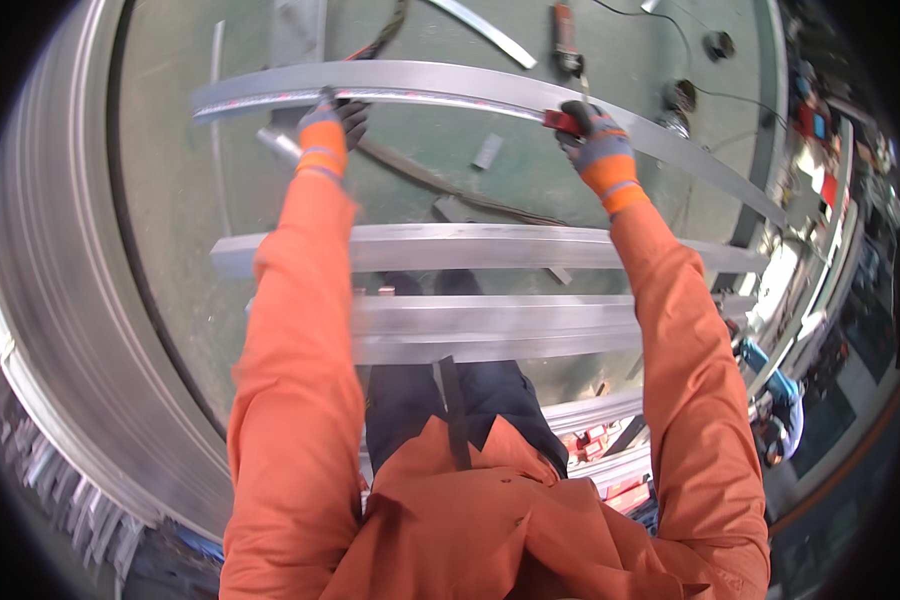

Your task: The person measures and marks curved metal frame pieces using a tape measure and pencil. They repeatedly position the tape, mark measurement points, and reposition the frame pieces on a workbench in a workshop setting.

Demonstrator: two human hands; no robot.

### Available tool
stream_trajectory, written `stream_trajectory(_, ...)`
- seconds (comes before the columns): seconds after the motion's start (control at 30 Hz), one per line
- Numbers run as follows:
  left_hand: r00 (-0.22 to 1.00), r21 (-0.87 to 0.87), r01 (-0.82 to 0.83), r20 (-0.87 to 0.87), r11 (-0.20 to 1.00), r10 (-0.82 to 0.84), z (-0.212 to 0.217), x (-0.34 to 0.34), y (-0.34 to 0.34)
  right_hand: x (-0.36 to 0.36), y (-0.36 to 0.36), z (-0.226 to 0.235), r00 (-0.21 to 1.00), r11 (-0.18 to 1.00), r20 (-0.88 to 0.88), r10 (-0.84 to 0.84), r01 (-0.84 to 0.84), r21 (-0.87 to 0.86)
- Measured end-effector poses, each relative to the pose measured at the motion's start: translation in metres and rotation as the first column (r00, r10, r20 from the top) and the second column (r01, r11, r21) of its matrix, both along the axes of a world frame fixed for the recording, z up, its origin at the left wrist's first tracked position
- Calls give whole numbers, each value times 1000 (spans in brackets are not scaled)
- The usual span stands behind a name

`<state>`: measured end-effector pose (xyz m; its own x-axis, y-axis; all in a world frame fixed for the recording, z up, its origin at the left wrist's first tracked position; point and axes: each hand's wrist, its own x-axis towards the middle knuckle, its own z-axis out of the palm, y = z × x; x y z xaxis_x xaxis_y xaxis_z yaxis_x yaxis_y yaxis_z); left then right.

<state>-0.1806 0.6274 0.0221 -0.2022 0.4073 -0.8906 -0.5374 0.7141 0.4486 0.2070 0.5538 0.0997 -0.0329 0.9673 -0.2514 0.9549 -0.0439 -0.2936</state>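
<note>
A long silver metal bar (410, 75) spans the far part of the view, its right end bending down toward the right side. Along its near edge lies the pale blade of a tape measure (430, 100), reaching the bar's left end. My right hand (598, 140), in a grey and orange glove, is closed on the red tape measure case (562, 122) against the bar. My left hand (332, 128), gloved alike, pinches the blade at the bar's edge; its fingertips are partly hidden.
Nearer me lie two more metal bars, a far one (470, 247) and a near one (490, 325). Beyond my right hand is an angle grinder (565, 40). A small metal offcut (488, 151) rests between my hands. Large stacked profiles (60, 230) line the left side.
</note>
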Motion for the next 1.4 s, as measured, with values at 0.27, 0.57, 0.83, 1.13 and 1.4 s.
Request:
stream_trajectory(0.27,7,-38,992,-937,120,-349,13,104,-96,65,5,-6,988,978,117,-102,122,-171)
stream_trajectory(0.57,-489,-343,832,-824,-436,-285,48,255,-98,113,-9,-17,986,988,118,-118,128,-84)
stream_trajectory(0.83,-584,-427,799,-719,-423,-377,36,287,-93,117,-22,-39,987,986,-17,-162,162,34)
stream_trajectory(1.13,-448,-324,882,-802,-341,-396,20,285,-98,12,-14,-16,828,922,-556,75,155,355)
stream_trajectory(1.4,-551,-365,821,-704,-438,-447,9,282,-104,-40,18,-60,484,866,-775,-406,474,-158)
